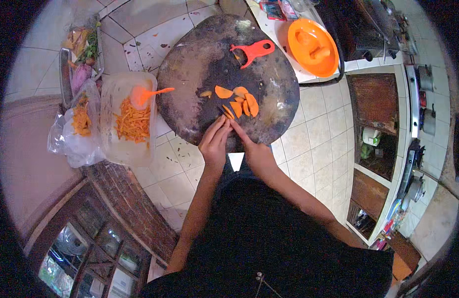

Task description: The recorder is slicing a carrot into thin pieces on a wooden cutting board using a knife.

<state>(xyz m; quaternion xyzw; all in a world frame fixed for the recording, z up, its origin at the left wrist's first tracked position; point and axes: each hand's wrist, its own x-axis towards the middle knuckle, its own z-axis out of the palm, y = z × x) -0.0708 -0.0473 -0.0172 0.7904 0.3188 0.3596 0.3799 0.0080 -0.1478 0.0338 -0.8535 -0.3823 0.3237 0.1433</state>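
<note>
On the round, worn dark board (184, 74), several orange carrot slices (252, 105) lie in a loose group. My left hand (215, 143) has its fingertips pressed together on a small stack of carrot slices (228, 112) near the board's close edge. Beside it, my right hand (257, 152) has curled fingers and an index finger stretched to the same stack. A thin dark edge, perhaps a blade, shows at the stack; whatever lies inside my right hand is hidden. A red peeler (255, 53) rests on the far part of the board.
Left of the board stands a plastic tub (106, 149) with carrot strips (132, 123) and an orange scoop (141, 95). Beside it are a plastic bag (84, 149) and a metal tray (66, 78) of vegetables. An orange bowl (301, 33) with carrot pieces stands on the counter at back right.
</note>
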